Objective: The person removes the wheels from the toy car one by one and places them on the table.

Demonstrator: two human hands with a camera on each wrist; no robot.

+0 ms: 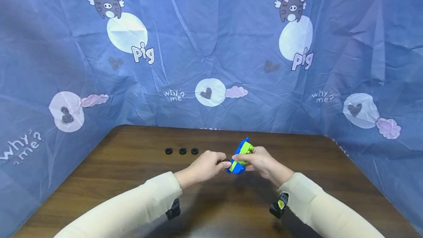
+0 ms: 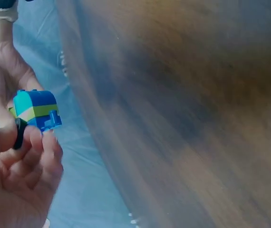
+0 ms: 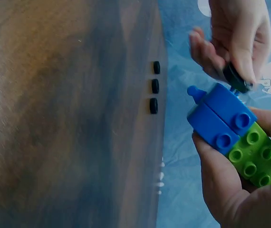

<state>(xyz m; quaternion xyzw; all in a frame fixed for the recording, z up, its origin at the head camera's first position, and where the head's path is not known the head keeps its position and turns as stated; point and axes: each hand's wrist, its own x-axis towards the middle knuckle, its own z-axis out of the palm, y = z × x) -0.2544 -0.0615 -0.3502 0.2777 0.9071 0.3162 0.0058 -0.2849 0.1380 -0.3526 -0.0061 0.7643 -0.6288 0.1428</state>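
Observation:
My right hand (image 1: 264, 162) grips a toy vehicle body (image 1: 245, 149) built of blue and lime-green studded bricks, held tilted above the table. Thumb and fingers of my left hand (image 1: 205, 166) pinch a small black wheel (image 3: 235, 78) at the body's side. In the right wrist view this wheel stands right at a short blue axle peg, close by the blue curved end (image 3: 221, 107). Another blue peg (image 3: 195, 93) sticks out bare from the same end. From the left wrist, the wheel (image 2: 19, 134) shows edge-on between thumb and fingertips, overlapping the bricks.
Three black wheels (image 1: 183, 151) lie in a row on the dark wooden table (image 1: 132, 172), left of my hands. A blue patterned cloth (image 1: 211, 61) hangs behind the table and along its sides. Each wrist wears a black camera (image 1: 279, 205).

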